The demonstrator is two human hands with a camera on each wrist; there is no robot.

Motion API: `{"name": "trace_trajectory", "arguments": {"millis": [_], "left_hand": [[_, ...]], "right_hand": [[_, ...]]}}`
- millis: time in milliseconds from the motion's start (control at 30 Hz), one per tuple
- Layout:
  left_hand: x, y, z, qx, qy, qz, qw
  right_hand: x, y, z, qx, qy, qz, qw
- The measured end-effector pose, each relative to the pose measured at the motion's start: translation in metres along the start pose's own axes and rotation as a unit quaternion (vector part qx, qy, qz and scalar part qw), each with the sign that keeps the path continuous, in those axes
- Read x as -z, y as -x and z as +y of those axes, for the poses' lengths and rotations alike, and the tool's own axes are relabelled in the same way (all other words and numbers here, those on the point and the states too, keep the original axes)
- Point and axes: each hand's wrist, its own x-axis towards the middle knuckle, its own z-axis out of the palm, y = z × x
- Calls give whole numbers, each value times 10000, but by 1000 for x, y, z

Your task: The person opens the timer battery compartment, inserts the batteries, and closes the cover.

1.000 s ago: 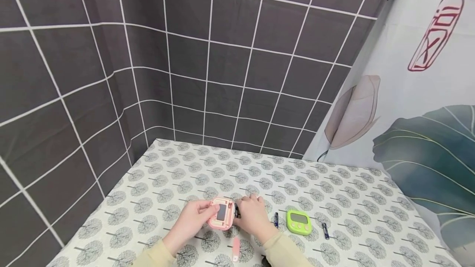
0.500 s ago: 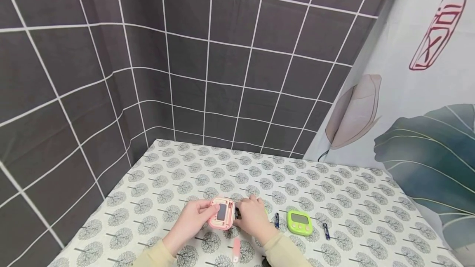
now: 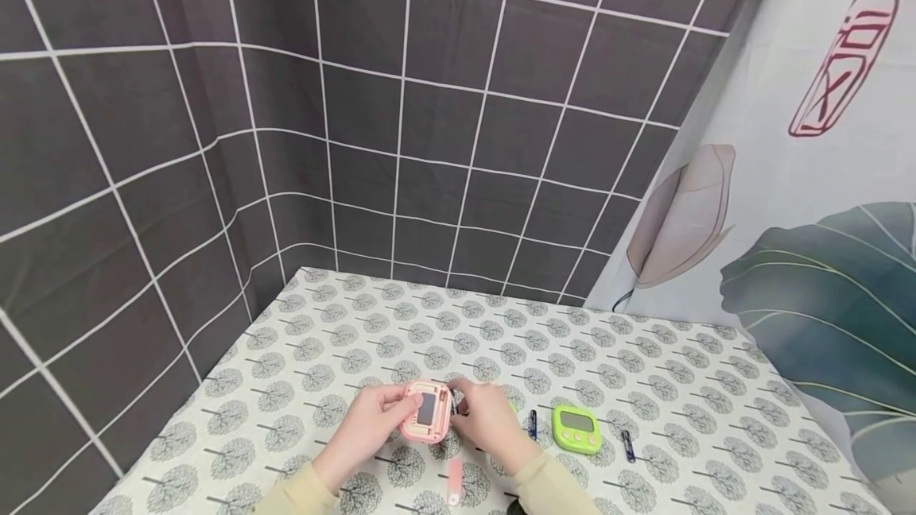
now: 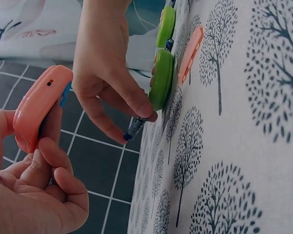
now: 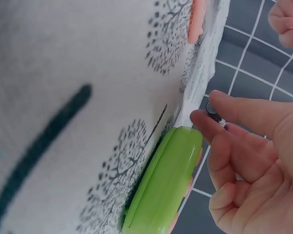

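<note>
Left fingers [image 3: 411, 404]: clamped on the pink device, thumb on its face, others behind; no gap to spare.
Right fingers [image 4: 127, 95]: thumb and a fingertip pinched together on a dark battery.
Pink device [image 3: 427, 412]: raised above the surface [image 3: 300, 356] in the left hand [image 3: 365, 429]. Likely light, stiff plastic, smooth and a bit slippery; best held by rim, slot side free.
Green device [image 3: 576, 430]: on surface, right of the right hand [image 3: 490, 424].
Pink strip [image 3: 455, 482]: on surface, near side; probably thin, could snap; take by edges.
Battery [image 4: 134, 127]: near pink device, apart. Probably rigid, small, rolls easily; grip mid-body.
</note>
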Motion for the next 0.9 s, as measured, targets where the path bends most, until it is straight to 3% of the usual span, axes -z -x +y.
{"name": "trace_trajectory", "arguments": {"millis": [200, 500, 733, 900], "left_hand": [[-1, 1, 0, -89, -165, 96, 9998], [0, -2, -1, -125, -185, 1, 9998], [-1, -1, 0, -126, -206, -3, 9997], [-2, 0, 1, -67, -240, 34, 9997]], "right_hand": [[6, 4, -1, -256, -965, -132, 9949], [19, 16, -6, 6, -1842, 289, 9825], [26, 22, -12, 171, -2078, 472, 9769], [30, 26, -15, 36, -1999, 684, 9774]]}}
